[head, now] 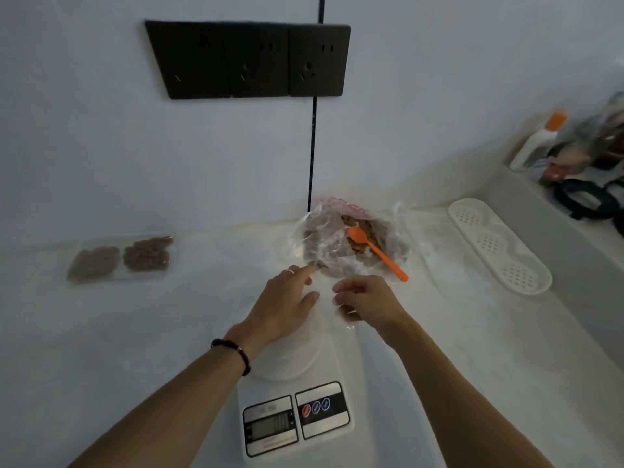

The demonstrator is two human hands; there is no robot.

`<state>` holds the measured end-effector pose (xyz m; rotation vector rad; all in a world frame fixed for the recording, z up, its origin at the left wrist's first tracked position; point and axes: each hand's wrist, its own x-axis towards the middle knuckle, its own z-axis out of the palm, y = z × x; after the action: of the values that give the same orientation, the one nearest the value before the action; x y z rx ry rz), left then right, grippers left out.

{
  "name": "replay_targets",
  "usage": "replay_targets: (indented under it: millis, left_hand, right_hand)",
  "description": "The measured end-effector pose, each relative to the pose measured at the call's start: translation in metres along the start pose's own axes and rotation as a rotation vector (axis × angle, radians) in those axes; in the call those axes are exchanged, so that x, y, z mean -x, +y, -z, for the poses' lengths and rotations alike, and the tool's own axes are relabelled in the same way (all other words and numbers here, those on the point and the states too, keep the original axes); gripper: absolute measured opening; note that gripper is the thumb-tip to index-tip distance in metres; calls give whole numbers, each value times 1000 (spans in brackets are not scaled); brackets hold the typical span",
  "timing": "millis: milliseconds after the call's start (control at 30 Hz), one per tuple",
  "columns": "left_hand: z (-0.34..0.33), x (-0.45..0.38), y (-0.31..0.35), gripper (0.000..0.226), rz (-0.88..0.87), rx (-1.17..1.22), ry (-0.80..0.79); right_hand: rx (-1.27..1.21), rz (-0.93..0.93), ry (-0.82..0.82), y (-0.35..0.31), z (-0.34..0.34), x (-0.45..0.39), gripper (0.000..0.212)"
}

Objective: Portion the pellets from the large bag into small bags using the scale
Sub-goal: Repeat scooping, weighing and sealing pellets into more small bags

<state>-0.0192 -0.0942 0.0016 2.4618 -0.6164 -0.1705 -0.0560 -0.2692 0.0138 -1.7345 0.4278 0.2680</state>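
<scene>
A large clear bag (324, 246) of brown pellets lies open at the back of the white counter, with an orange spoon (374, 249) resting in it. A white digital scale (293, 410) stands in front of me. Above its round platform, my right hand (366, 300) pinches a small clear bag (341, 315) with curled fingers. My left hand (288, 304) reaches over the platform with fingers straight, fingertips near the large bag's edge and beside the small bag. Two filled small bags (120, 258) of pellets lie flat at the left.
A white perforated tray (499, 246) lies at the right of the counter. On a raised ledge at the far right stand a white bottle with an orange cap (538, 141) and dark clutter. Black wall sockets (250, 59) and a dark cable (312, 146) are on the wall behind.
</scene>
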Motion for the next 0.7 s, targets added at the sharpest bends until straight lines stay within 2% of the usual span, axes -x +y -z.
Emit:
replay_targets:
  millis: [67, 167, 333, 467, 700]
  left_hand:
    - [8, -7, 6, 38, 34, 137, 71]
    - [19, -19, 14, 26, 100, 276, 78]
    - [27, -29, 24, 19, 142, 362, 89]
    - [30, -31, 33, 16, 187, 481, 38]
    - [32, -33, 45, 15, 190, 419, 89]
  right_hand:
    - [-8, 39, -24, -8, 3, 1, 9]
    - [36, 90, -81, -22, 9, 3, 10]
    - [86, 124, -147, -36, 20, 1, 11]
    - [179, 172, -165, -38, 27, 0, 9]
    - [112, 199, -149, -40, 41, 0, 2]
